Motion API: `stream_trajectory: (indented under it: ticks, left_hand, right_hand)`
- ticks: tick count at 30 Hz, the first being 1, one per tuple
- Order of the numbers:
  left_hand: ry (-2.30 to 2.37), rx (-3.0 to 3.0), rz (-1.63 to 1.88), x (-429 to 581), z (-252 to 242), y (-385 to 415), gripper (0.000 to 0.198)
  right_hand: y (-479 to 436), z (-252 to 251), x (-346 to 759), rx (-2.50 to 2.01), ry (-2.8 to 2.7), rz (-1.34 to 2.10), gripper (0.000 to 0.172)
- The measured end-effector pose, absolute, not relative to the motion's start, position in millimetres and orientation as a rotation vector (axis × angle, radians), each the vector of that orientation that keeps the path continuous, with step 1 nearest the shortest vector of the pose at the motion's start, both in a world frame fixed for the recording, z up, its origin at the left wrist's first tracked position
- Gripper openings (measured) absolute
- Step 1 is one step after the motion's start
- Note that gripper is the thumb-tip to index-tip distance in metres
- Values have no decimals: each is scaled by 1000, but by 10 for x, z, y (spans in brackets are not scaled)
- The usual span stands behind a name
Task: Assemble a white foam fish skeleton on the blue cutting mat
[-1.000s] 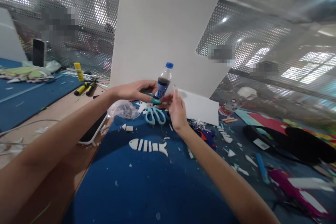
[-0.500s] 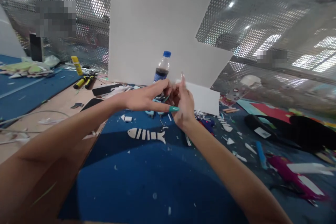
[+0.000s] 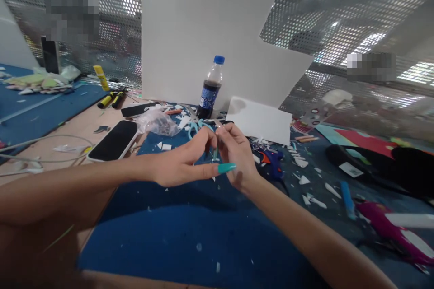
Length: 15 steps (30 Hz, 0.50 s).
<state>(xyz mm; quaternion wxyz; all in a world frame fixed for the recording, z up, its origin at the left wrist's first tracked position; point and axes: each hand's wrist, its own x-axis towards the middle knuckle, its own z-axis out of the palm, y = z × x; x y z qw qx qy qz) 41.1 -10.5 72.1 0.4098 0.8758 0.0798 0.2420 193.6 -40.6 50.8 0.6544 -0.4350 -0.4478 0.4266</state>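
My left hand (image 3: 186, 160) reaches in from the left, its fingers curled in and its thumb stretched out, with a long teal nail. It meets my right hand (image 3: 239, 153), whose fingers are bent with the thumb against them. The fingertips come together in front of the bottle, and whatever is between them is hidden or too small to make out. Behind the hands lie light-blue-handled scissors (image 3: 194, 127). A cola bottle (image 3: 208, 95) with a blue cap stands farther back. The white segmented fish seen earlier is not visible now; my left hand covers that area.
A phone (image 3: 113, 141) and a clear plastic bag (image 3: 158, 119) lie left. A blue glue gun (image 3: 275, 162), white scraps (image 3: 300, 161) and a magenta tool (image 3: 389, 230) are on the right. White board (image 3: 203, 22) stands behind, with a white sheet (image 3: 261, 122) at its foot.
Both hands have come lower and nearer, with my left hand now over the fish's place. My right index finger, raised before, is bent in. The phone and bag are now uncovered.
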Motion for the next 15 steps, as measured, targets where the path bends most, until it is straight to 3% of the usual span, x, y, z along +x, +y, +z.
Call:
stream_trajectory:
  ticks: [6, 9, 15]
  left_hand:
    - [342, 2276, 798, 173, 320, -202, 24]
    - [847, 2129, 1099, -81, 180, 24, 18]
    - [1274, 1638, 1249, -627, 76, 841, 40]
  right_hand:
    - [-169, 526, 2168, -940, -986, 950, 29]
    - [-52, 607, 2269, -928, -1017, 954, 32]
    - [71, 598, 2262, -1006, -1138, 1047, 37]
